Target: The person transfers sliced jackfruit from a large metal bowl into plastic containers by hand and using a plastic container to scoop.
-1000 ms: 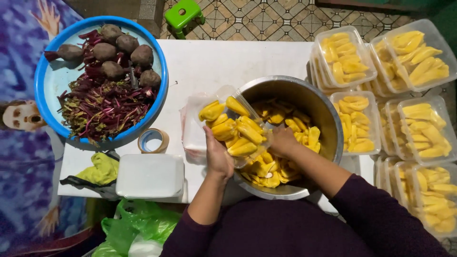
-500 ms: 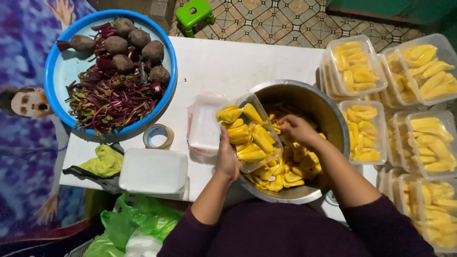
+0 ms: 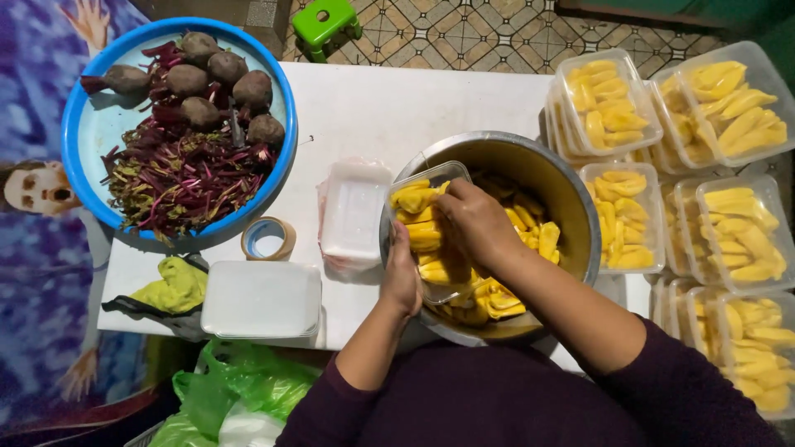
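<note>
container (image 3: 425, 217) partly hidden by hands | right tubs (image 3: 749, 356) cut off

free: bare white tabletop (image 3: 414, 108) behind round steel bowl (image 3: 571, 199) | blocked right of bowl: stacked clear tubs of yellow fruit (image 3: 609, 103) | blocked left of bowl: empty clear tubs (image 3: 354, 211), big blue basin (image 3: 91, 132)

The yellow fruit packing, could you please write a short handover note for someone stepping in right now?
Left hand: grips the side of a clear plastic tub, tilted over the steel bowl.
Right hand: presses down on yellow fruit pieces in that tub.
Done: many filled tubs stand stacked at the table's right side.
Left: the tub in hand looks nearly full; loose fruit remains in the bowl. Empty tubs wait beside the bowl, and a lidded white box lies nearer the table's edge.
</note>
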